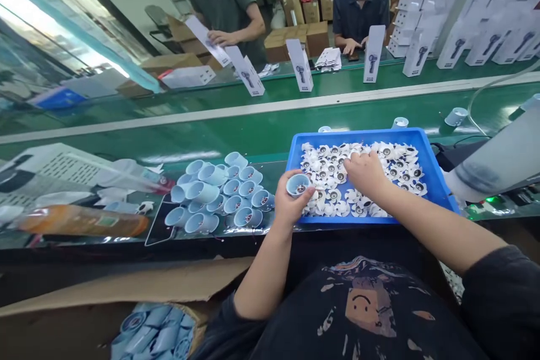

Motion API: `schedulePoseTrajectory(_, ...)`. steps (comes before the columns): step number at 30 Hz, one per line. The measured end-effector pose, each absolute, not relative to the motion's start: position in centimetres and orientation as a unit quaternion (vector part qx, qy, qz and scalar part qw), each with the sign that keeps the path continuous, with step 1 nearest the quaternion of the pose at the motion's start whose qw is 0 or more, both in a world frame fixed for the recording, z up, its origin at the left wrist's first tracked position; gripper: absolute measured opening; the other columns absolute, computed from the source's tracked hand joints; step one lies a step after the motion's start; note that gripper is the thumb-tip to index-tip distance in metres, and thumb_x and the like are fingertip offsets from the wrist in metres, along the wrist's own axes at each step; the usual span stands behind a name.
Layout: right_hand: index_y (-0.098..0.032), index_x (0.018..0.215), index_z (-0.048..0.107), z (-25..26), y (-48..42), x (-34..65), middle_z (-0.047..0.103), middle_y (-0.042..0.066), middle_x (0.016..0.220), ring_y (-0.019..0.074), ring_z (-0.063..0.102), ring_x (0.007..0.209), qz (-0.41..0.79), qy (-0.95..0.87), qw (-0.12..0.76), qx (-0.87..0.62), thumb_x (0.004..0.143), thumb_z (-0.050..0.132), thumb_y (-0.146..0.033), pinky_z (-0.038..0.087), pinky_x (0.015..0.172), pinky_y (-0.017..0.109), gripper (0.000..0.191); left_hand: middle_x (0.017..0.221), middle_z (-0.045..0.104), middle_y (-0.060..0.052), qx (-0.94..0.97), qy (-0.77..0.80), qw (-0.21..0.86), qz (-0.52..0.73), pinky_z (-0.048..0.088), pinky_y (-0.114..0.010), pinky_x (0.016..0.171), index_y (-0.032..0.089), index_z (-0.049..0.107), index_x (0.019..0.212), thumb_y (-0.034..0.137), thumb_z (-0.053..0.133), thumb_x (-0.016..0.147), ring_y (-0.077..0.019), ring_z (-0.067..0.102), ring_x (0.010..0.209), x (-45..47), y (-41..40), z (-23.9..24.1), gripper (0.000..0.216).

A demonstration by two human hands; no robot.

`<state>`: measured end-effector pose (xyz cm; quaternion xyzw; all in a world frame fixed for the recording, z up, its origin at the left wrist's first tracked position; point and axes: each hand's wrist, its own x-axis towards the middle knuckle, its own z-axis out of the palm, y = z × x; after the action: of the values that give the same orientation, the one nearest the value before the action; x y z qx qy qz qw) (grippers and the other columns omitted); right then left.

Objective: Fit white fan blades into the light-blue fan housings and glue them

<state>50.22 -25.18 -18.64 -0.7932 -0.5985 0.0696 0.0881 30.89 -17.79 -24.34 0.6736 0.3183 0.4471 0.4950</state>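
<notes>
My left hand [291, 199] is closed round a small light-blue cup-shaped housing [298, 184], held with its mouth up at the left edge of the blue tray [426, 149]. My right hand [366, 171] reaches into the tray, fingers curled down onto the heap of white fan blades [396, 166] with dark hubs. Whether those fingers hold a blade is hidden. A pile of several more light-blue housings [221, 194] lies on the table to the left of my left hand.
A green conveyor belt [253, 135] runs behind the tray, carrying white product boxes [299, 64]. Two people stand across it handling boxes. A cardboard box of blue housings [154, 334] sits by my lap. An orange bottle [80, 222] lies far left. A grey machine [493, 166] stands right.
</notes>
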Motion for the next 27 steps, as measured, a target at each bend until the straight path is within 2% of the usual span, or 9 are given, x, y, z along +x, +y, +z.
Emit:
schedulePoseTrajectory(3,-0.013,0.102,0.062,-17.2,-26.9,50.4,0.062,0.010,0.106,0.0235,0.060,0.098,0.140,-0.588,0.242,-0.759,0.088,0.057,-0.017,0.045,0.091,0.042,0.015,0.101,0.066,-0.007,0.674,0.289,0.477,0.484,0.051,-0.035,0.086,0.020,0.049,0.115,0.048,0.077,0.070,-0.0231,0.065,0.094,30.3,-18.7,-24.4,0.060)
schedulePoseTrajectory(6,-0.016,0.110,0.056,-16.8,-29.3,50.0,0.065,0.009,0.102,0.0175,0.064,0.082,0.255,-0.584,0.372,-0.675,0.088,0.047,-0.027,0.052,0.078,0.032,0.026,0.113,0.062,-0.011,0.732,0.250,0.465,0.430,0.050,-0.039,0.090,0.019,0.048,0.126,0.049,0.067,0.078,-0.0258,0.063,0.101,29.7,-20.3,-23.5,0.060)
schedulePoseTrajectory(8,-0.015,0.111,0.053,-17.2,-30.8,49.6,0.066,0.010,0.097,0.0161,0.065,0.074,0.322,-0.574,0.428,-0.619,0.088,0.039,-0.034,0.054,0.072,0.031,0.032,0.120,0.061,-0.013,0.789,0.224,0.439,0.366,0.048,-0.043,0.096,0.019,0.048,0.131,0.047,0.062,0.081,-0.0285,0.061,0.109,29.4,-21.5,-22.3,0.058)
schedulePoseTrajectory(11,-0.016,0.106,0.052,-17.7,-32.2,49.3,0.066,0.009,0.091,0.0167,0.064,0.068,0.381,-0.560,0.473,-0.564,0.086,0.036,-0.040,0.054,0.066,0.032,0.034,0.123,0.062,-0.012,0.847,0.194,0.382,0.313,0.047,-0.043,0.099,0.022,0.050,0.134,0.047,0.070,0.079,-0.0292,0.060,0.111,29.6,-22.8,-20.2,0.064)
schedulePoseTrajectory(15,-0.019,0.101,0.058,-16.5,-33.3,48.9,0.065,0.006,0.090,0.0185,0.062,0.077,0.367,-0.571,0.482,-0.554,0.084,0.053,-0.037,0.052,0.072,0.033,0.026,0.119,0.067,-0.010,0.879,0.137,0.307,0.338,0.049,-0.043,0.099,0.025,0.056,0.127,0.047,0.076,0.077,-0.0276,0.062,0.110,30.2,-23.5,-18.6,0.059)
schedulePoseTrajectory(18,-0.020,0.102,0.066,-15.0,-33.9,48.1,0.061,0.007,0.094,0.0207,0.058,0.085,0.179,-0.657,0.404,-0.610,0.086,0.059,-0.025,0.049,0.079,0.036,0.018,0.120,0.068,-0.010,0.886,0.124,0.274,0.352,0.048,-0.043,0.100,0.024,0.054,0.131,0.043,0.072,0.082,-0.0266,0.063,0.110,30.5,-23.7,-18.5,0.056)
schedulePoseTrajectory(21,-0.019,0.102,0.069,-14.2,-34.1,47.4,0.054,0.008,0.092,0.0215,0.055,0.083,0.027,-0.710,0.316,-0.629,0.090,0.057,-0.020,0.047,0.074,0.036,0.018,0.121,0.068,-0.010,0.884,0.138,0.256,0.366,0.048,-0.043,0.102,0.023,0.053,0.132,0.042,0.069,0.085,-0.0261,0.064,0.110,30.5,-23.8,-18.7,0.053)
schedulePoseTrajectory(23,-0.016,0.102,0.069,-14.1,-33.9,47.1,0.052,0.007,0.091,0.0210,0.055,0.081,0.027,-0.714,0.312,-0.626,0.089,0.057,-0.019,0.047,0.072,0.035,0.018,0.121,0.068,-0.010,0.880,0.146,0.258,0.371,0.048,-0.042,0.103,0.023,0.054,0.130,0.042,0.068,0.086,-0.0257,0.064,0.110,30.5,-23.8,-18.7,0.051)
schedulePoseTrajectory(27,-0.014,0.103,0.066,-14.3,-33.6,47.2,0.050,0.007,0.090,0.0203,0.054,0.082,0.038,-0.693,0.369,-0.618,0.088,0.053,-0.020,0.047,0.074,0.034,0.020,0.119,0.069,-0.009,0.882,0.172,0.256,0.357,0.049,-0.042,0.102,0.023,0.057,0.127,0.046,0.069,0.083,-0.0259,0.065,0.109,30.5,-23.5,-18.5,0.051)
